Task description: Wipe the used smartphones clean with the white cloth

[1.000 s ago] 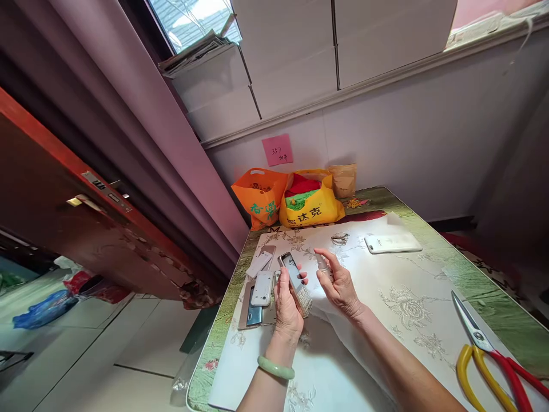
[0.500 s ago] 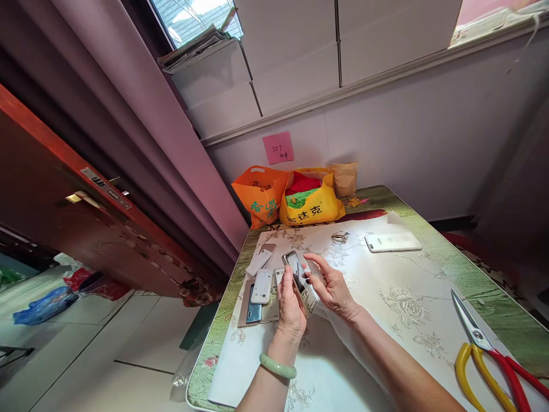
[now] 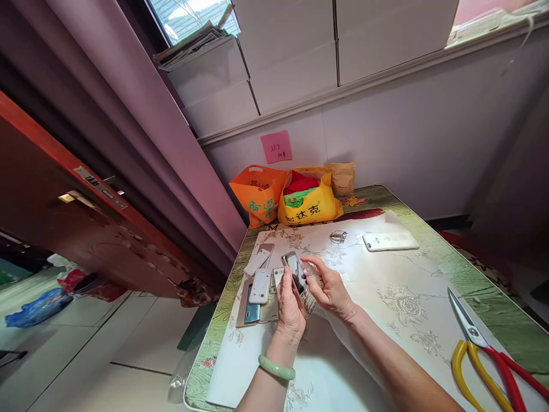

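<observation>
My left hand (image 3: 290, 312) is closed around a keypad mobile phone (image 3: 294, 264), tilted with its screen and keys facing up. A green bangle (image 3: 277, 368) circles my left wrist. At the phone's right side is my right hand (image 3: 333, 286), its index finger and thumb apart and bent close to the screen; whether they touch it I cannot tell. Left of my hands several phones lie overlapping: a white phone (image 3: 259, 286) on top, a blue phone (image 3: 252, 309) beneath it, and another white phone (image 3: 258, 261) behind. Part of this pile is hidden by my left hand.
A white phone (image 3: 391, 240) lies at the right on the flowered table cover (image 3: 364, 343). Large scissors (image 3: 474, 335) with yellow and red handles rest near the right edge. At the back stand an orange bag (image 3: 257, 191), a yellow bag (image 3: 306, 213) and a brown paper bag (image 3: 342, 178).
My right fingers have come slightly closer together beside the phone's screen. The phone stays in my left hand, and the whole view has shifted slightly.
</observation>
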Available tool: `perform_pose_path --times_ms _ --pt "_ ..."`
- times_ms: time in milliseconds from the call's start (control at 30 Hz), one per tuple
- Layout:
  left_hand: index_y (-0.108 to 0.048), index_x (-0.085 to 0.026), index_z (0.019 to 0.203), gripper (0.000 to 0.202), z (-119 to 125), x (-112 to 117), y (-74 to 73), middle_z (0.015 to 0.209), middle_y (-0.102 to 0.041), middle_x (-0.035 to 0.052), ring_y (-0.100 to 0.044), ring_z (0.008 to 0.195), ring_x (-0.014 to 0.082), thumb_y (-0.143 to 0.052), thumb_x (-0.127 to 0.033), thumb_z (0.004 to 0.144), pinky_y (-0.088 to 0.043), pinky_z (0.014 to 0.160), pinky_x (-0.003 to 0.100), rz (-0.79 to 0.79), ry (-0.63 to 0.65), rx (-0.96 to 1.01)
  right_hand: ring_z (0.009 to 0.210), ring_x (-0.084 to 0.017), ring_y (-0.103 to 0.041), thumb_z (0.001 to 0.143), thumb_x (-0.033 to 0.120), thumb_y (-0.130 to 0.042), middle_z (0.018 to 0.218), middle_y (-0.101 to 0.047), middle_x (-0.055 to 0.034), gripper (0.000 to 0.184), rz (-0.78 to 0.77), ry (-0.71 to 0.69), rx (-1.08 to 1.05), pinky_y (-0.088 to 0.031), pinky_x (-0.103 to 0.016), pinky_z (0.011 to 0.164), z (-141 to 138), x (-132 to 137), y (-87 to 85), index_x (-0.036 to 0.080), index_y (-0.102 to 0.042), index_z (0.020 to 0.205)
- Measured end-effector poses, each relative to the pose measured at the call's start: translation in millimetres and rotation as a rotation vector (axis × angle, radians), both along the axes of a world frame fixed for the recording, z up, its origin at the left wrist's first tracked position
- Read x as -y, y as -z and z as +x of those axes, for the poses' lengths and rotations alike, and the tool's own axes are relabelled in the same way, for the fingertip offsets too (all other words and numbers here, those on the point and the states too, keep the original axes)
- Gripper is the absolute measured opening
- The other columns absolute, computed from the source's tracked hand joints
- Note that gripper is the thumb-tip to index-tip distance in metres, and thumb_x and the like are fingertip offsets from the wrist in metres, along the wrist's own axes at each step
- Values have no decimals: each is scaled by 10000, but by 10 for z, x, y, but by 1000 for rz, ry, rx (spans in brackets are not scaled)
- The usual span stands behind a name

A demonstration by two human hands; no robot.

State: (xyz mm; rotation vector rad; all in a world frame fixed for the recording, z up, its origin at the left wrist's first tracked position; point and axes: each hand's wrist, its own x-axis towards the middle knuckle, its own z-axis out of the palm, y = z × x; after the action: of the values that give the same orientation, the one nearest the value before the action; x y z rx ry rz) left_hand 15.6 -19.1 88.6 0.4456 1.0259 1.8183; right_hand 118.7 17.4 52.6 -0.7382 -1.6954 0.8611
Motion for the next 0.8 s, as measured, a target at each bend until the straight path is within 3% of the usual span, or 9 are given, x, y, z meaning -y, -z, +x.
perform_pose_path --times_ms 133,233,367,500,633,800 --pt "-754 -130 972 520 -34 22 71 885 -769 102 -728 830 216 -754 -610 772 -582 787 320 -124 113 35 733 -181 -632 961 320 -402 940 -663 -35 519 -73 160 -3 -519 -302 721 77 -176 105 195 -372 1464" --pt "-739 -120 947 550 -69 32 209 781 -743 81 -679 630 169 -758 -635 754 -564 618 290 -221 95 76 810 -203 -639 953 346 -396 949 -677 -56 388 -111 393 108 -512 -321 758 225 -419 312 187 -498 1292" --pt "-720 -118 919 508 -79 48 426 819 -743 91 -671 610 149 -804 -583 733 -551 572 261 -288 59 123 721 -205 -619 924 403 -495 886 -686 -59 301 -192 605 244 -456 -305 685 447 -649 591 185 -544 1126" --pt "-706 -122 898 487 -49 73 493 813 -737 90 -669 596 145 -816 -566 730 -553 563 256 -309 81 120 685 -190 -602 913 289 -507 813 -677 -32 249 -228 654 349 -381 -274 645 541 -699 738 204 -585 1133" --pt "-696 -136 882 450 -22 96 411 807 -738 80 -666 587 146 -816 -546 738 -547 538 252 -301 60 135 718 -199 -626 904 245 -524 842 -707 -32 319 -239 640 423 -386 -276 652 533 -698 792 223 -598 1214" --pt "-709 -126 872 480 -56 151 386 760 -721 72 -646 566 142 -792 -581 746 -544 537 259 -266 110 181 1020 -301 -661 891 396 -616 1210 -682 -197 633 -209 728 447 -472 -348 766 595 -646 614 100 -454 1426"
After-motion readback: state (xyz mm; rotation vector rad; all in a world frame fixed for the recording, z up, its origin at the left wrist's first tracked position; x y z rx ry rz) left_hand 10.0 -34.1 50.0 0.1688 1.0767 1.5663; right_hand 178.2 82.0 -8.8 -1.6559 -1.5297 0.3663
